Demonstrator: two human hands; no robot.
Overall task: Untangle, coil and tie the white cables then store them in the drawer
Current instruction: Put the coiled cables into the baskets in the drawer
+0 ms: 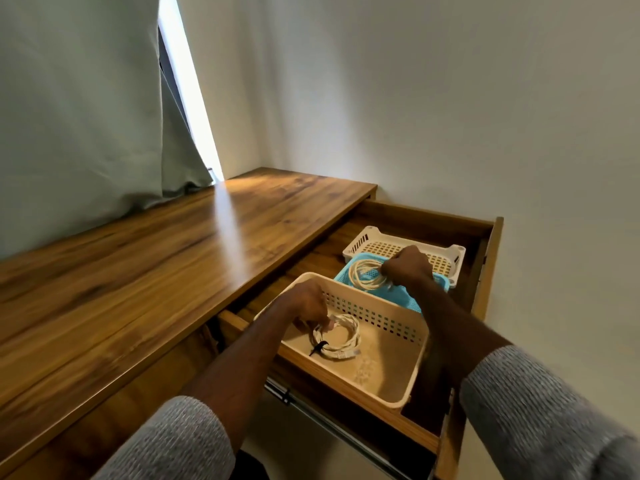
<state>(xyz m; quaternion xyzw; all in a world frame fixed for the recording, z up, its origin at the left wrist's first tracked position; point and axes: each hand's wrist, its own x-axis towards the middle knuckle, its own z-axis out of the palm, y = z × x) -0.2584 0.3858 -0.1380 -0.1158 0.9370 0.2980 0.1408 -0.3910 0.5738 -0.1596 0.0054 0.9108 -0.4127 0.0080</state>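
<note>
Both our hands reached into the open drawer (426, 216): our left hand (306, 304) pinched a tied white coil (337, 337) in the beige basket (408, 386), our right hand (408, 266) gripped another coil (365, 277) over the blue basket (405, 299).

The surface (180, 244) is glossy, smooth brown wood, as is the drawer (426, 220). Three baskets look like perforated plastic: a beige basket (391, 372), a blue basket (398, 296), a white basket (446, 258). The curtain (86, 109) is matt grey-green cloth; the sleeves (540, 410) are ribbed grey knit.
</note>
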